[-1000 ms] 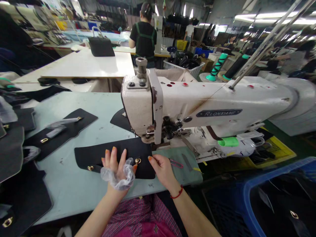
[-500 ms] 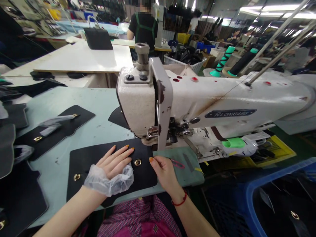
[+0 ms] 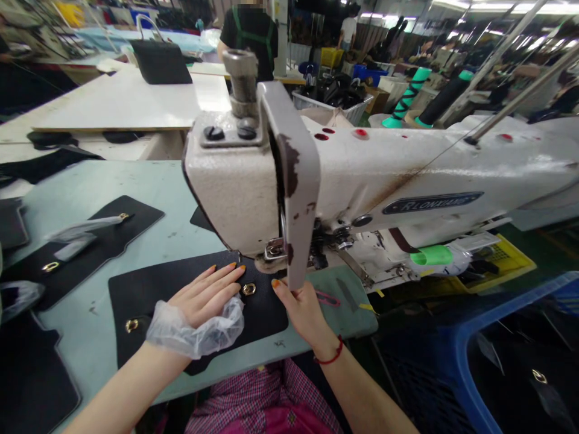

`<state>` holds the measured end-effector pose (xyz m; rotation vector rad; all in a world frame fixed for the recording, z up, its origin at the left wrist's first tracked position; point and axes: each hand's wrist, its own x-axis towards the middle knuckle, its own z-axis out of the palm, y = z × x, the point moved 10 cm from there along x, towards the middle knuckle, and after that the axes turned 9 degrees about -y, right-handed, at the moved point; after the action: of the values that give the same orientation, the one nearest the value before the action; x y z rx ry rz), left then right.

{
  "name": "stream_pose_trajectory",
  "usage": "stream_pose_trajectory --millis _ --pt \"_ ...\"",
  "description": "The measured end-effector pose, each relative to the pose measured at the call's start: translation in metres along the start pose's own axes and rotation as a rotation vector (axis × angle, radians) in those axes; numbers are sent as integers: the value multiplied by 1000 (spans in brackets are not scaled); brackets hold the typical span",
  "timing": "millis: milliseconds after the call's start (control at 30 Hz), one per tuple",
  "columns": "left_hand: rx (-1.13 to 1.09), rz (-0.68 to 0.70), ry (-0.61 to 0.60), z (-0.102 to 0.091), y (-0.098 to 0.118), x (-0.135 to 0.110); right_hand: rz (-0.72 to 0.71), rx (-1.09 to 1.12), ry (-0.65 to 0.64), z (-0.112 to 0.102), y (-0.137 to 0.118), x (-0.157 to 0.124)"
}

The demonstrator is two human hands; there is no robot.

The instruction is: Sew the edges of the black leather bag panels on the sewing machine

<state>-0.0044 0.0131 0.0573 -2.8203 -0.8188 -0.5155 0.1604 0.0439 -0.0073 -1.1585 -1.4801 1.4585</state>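
Ahead of me a black handbag (image 3: 161,62) stands on a white desk (image 3: 113,101), and to the right of it I see a co-worker (image 3: 249,43) in black and green. Further right sit a pale bin (image 3: 360,111) heaped with black things (image 3: 337,93), a cardboard box (image 3: 376,100), a blue bin (image 3: 370,75) and a yellow bin (image 3: 332,58), with a person (image 3: 348,30) in white near the last. Low on my right is a blue crate (image 3: 461,346), with a yellow crate (image 3: 515,262) beyond it, and at the upper right strip lights (image 3: 550,8) glow.

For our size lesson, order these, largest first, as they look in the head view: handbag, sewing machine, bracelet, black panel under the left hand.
1. Sewing machine
2. Black panel
3. Handbag
4. Bracelet
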Motion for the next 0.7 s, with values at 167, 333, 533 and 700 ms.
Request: stream_pose_trajectory --millis 167,333,533,700 --pt "-73 -124 -57 4 -15 6 -17 -78 12 -4 -5 4" --pt "-58 -169 -56 2 -20 11 86 -22 -73 7 7 -18" --pt "-124 -286 -60 0 -27 9 108 71 -158 16 11 -40" --pt "-144 -431 -261 19 -45 4 163 306 -271 23 10 -35"
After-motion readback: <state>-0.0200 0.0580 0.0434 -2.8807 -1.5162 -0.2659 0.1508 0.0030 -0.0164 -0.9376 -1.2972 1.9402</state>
